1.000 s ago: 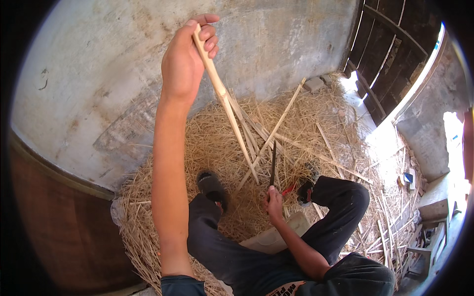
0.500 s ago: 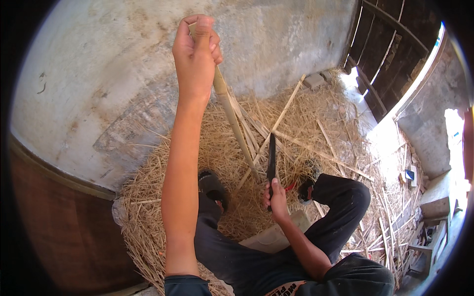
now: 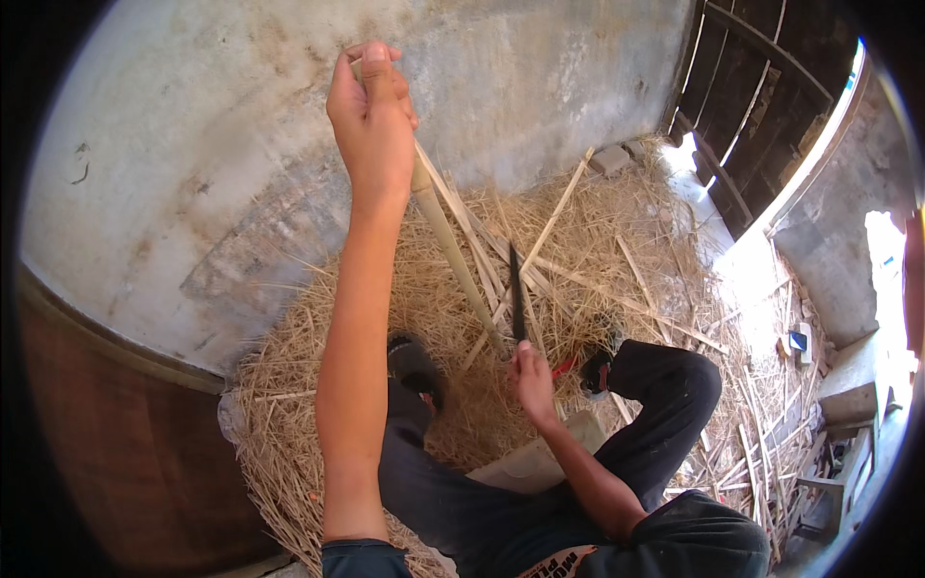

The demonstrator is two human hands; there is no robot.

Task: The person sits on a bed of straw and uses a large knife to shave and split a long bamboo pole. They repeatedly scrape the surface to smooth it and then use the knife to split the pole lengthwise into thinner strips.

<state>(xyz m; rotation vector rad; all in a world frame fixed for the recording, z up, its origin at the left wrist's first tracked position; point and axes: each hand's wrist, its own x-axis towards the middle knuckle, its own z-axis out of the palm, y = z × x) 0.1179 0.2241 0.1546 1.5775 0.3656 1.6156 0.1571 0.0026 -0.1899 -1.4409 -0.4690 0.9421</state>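
My left hand (image 3: 374, 120) is raised high in front of the wall, its fingers closed round the upper end of a bamboo strip (image 3: 450, 236). The strip slants down to the right, and its lower end reaches the shavings between my feet. Lower down, my right hand (image 3: 535, 385) grips a knife (image 3: 517, 299) with a long dark blade pointing up and away from me. The blade is beside the strip, a gap apart from it along most of its length. My right fist hides the knife's handle.
Pale shavings (image 3: 318, 337) cover the floor, with several loose bamboo strips (image 3: 559, 207) across them. A stained wall (image 3: 241, 125) rises ahead, and a brown wooden panel (image 3: 125, 424) stands at left. Between my legs is a pale block (image 3: 525, 464). A slatted door (image 3: 742, 106) is at far right.
My left hand has shifted slightly left and down with the bamboo strip. The knife has turned, its tip moving left and up, and its blade now shows narrower.
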